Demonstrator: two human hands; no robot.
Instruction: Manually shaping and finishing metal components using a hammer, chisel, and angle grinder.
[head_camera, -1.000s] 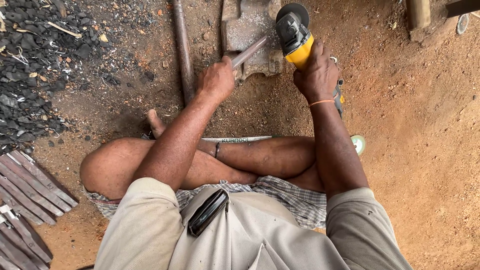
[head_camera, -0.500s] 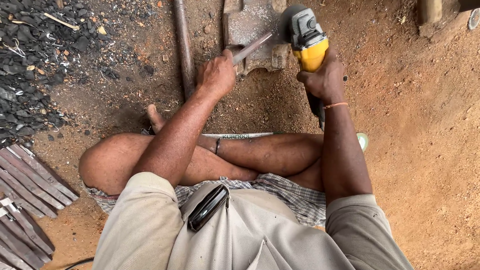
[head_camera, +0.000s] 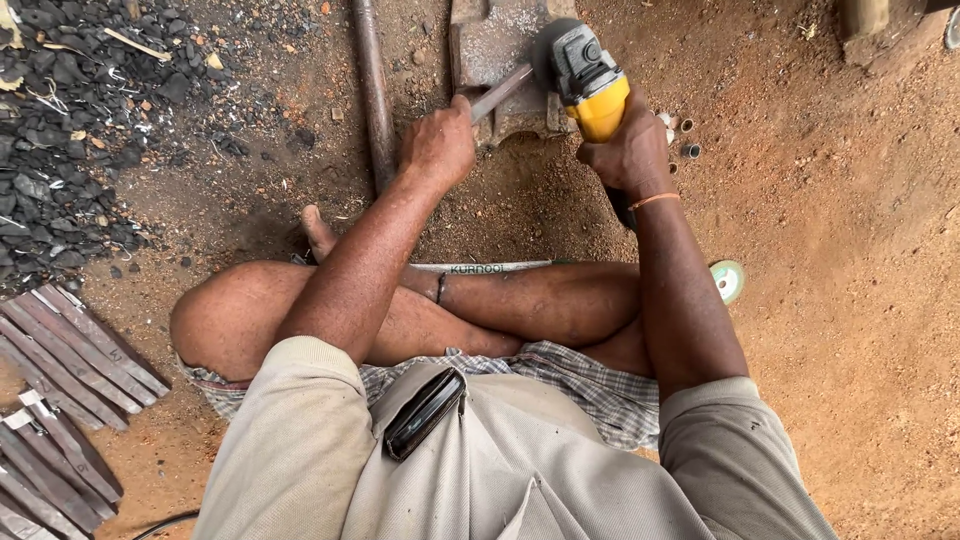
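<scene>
I sit cross-legged on the dirt floor. My left hand (head_camera: 437, 146) grips a flat metal bar (head_camera: 503, 92) whose far end rests on a worn iron block (head_camera: 492, 45) set in the ground. My right hand (head_camera: 632, 152) holds a yellow and grey angle grinder (head_camera: 588, 78) by its body, head pointing away from me. The grinder's head sits right at the bar's tip over the block. An orange band circles my right wrist.
A long metal rod (head_camera: 372, 90) lies on the ground left of the block. A heap of charcoal (head_camera: 70, 130) fills the upper left. Several flat metal strips (head_camera: 70, 385) lie at the lower left. A round grinding disc (head_camera: 727, 280) lies by my right knee.
The grinder has swung left and down, from beside the block to over it, meeting the tip of the bar. My left hand keeps the bar in place.
</scene>
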